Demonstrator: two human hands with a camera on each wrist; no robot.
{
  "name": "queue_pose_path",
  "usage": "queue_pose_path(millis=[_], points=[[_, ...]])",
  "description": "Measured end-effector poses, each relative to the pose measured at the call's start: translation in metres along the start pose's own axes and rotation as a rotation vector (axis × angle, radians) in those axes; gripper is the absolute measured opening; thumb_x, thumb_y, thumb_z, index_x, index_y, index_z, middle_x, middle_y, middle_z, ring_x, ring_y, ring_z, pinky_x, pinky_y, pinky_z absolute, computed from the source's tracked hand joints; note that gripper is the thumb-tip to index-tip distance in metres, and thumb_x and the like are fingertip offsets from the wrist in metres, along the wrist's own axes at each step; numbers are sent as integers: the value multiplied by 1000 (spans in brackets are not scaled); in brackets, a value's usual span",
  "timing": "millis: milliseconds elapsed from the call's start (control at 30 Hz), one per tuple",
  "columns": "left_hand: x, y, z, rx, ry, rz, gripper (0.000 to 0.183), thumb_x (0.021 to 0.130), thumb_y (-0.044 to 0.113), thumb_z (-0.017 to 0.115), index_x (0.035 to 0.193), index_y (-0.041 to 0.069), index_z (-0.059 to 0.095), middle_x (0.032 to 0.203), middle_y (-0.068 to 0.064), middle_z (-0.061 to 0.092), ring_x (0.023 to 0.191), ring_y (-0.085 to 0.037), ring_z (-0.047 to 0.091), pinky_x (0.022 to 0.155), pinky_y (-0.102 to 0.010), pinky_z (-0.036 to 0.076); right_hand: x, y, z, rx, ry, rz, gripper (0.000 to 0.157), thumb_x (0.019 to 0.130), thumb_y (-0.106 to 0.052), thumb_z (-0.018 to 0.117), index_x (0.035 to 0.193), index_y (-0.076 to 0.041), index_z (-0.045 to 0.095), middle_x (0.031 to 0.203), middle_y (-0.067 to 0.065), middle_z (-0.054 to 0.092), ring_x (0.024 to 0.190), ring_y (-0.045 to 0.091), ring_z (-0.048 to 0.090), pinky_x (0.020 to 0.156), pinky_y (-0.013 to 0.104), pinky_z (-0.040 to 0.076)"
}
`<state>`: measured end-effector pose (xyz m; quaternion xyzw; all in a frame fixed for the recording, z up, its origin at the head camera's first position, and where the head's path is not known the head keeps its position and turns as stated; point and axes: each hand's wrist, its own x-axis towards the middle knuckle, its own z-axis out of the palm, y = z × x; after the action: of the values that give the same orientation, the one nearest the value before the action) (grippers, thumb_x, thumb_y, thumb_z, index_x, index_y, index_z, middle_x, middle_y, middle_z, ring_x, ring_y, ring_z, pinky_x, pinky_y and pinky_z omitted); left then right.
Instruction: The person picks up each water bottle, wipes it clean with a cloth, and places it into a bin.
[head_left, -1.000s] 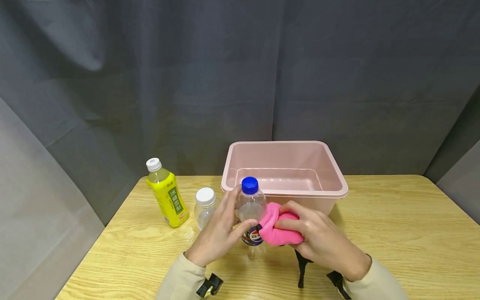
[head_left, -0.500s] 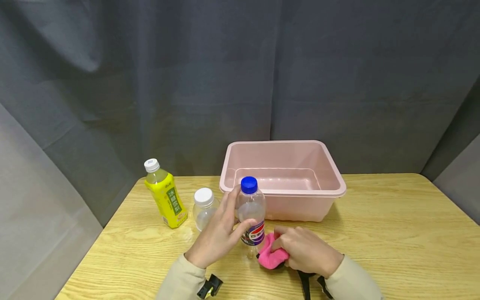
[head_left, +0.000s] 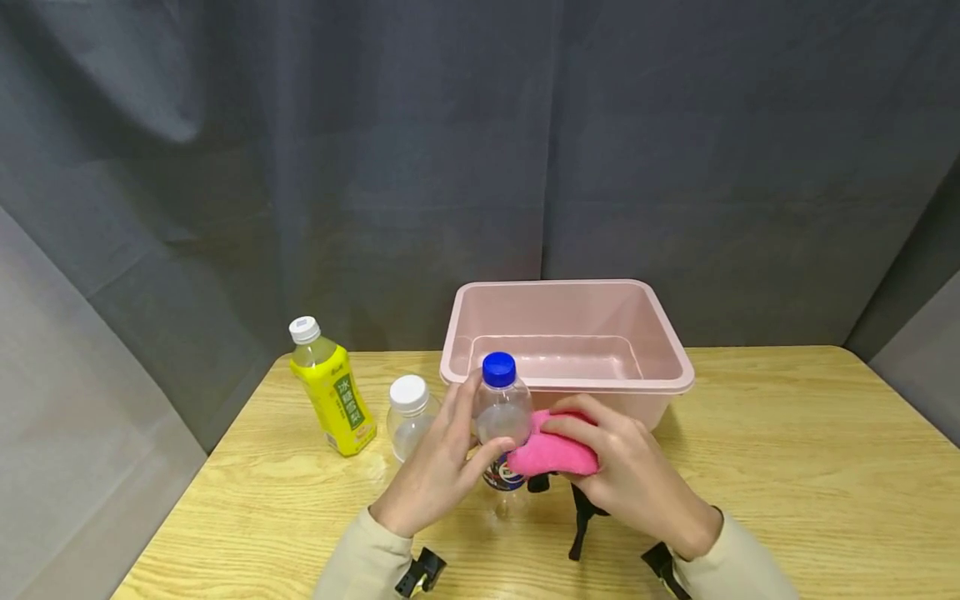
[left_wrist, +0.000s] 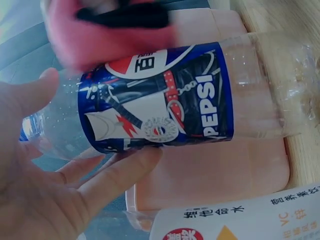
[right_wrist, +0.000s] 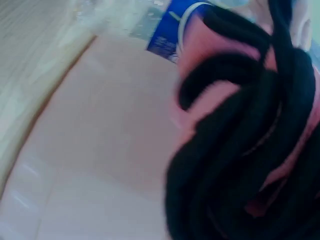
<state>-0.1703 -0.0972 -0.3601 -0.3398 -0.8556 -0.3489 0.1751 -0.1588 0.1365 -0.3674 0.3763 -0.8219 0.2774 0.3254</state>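
My left hand (head_left: pixel 442 475) holds an upright clear plastic Pepsi bottle (head_left: pixel 504 410) with a blue cap. Its thumb and fingers lie on either side of the bottle's upper part. In the left wrist view, the blue Pepsi label (left_wrist: pixel 200 95) faces the camera. A bunched pink cloth (head_left: pixel 555 452) with black edging is gripped in my right hand (head_left: pixel 633 471). The cloth touches the bottle's right side and covers part of the label. Black folds of the cloth (right_wrist: pixel 235 140) fill much of the right wrist view, hiding the right fingers.
A pale pink plastic tub (head_left: pixel 570 386) stands just behind the bottle. To the left are a clear bottle with a white cap (head_left: pixel 409 394), partly behind my left hand, and a yellow-labelled bottle (head_left: pixel 341 400). All are on a wooden table (head_left: pixel 795 467) before a grey curtain.
My right hand has carried the cloth down along the bottle's right side to near its base, then back up to mid-height. The left hand and bottle have stayed in place.
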Motion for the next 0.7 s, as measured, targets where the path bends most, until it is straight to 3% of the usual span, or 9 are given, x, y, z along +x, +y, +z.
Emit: queue_pose_path(millis=[200, 300, 400, 433, 533, 700], points=[[0, 0, 0, -2, -1, 4, 83, 96, 21, 72, 157, -3, 21, 141, -26, 45, 114, -33, 61, 97, -47, 54, 6, -6, -8, 110, 218, 12, 52, 62, 17, 77, 110, -3, 74, 115, 14, 66, 102, 28, 64, 97, 15, 44], [0, 0, 0, 5, 3, 9, 82, 96, 21, 73, 156, -3, 23, 139, -25, 47, 113, -33, 62, 96, -47, 54, 7, -8, -10, 195, 315, 50, 30, 85, -5, 81, 113, 0, 73, 118, 19, 64, 109, 25, 61, 98, 17, 45], [0, 0, 0, 10, 5, 14, 80, 95, 21, 73, 154, -3, 26, 134, -23, 49, 110, -31, 63, 95, -46, 55, 9, -11, -11, 275, 392, 60, 41, 95, -32, 74, 115, 3, 71, 121, 21, 62, 115, 22, 58, 96, 19, 46], [0, 0, 0, 12, 4, 11, 79, 95, 21, 73, 154, -2, 26, 133, -23, 49, 109, -31, 63, 94, -46, 56, 9, -12, -11, 292, 406, 55, 47, 95, -39, 71, 115, 4, 71, 122, 22, 61, 116, 22, 58, 95, 20, 47], [0, 1, 0, 0, -4, -4, 81, 95, 21, 73, 156, -1, 24, 134, -22, 49, 111, -31, 63, 94, -46, 56, 11, -13, -10, 294, 405, 40, 46, 95, -39, 71, 114, 3, 72, 122, 22, 61, 116, 21, 58, 95, 20, 47], [0, 1, -1, -22, -14, -19, 83, 96, 20, 72, 159, 1, 21, 138, -23, 47, 115, -32, 62, 91, -45, 57, 10, -14, -8, 227, 335, 25, 40, 100, -40, 63, 117, -5, 74, 123, 23, 60, 117, 24, 56, 102, 21, 44]])
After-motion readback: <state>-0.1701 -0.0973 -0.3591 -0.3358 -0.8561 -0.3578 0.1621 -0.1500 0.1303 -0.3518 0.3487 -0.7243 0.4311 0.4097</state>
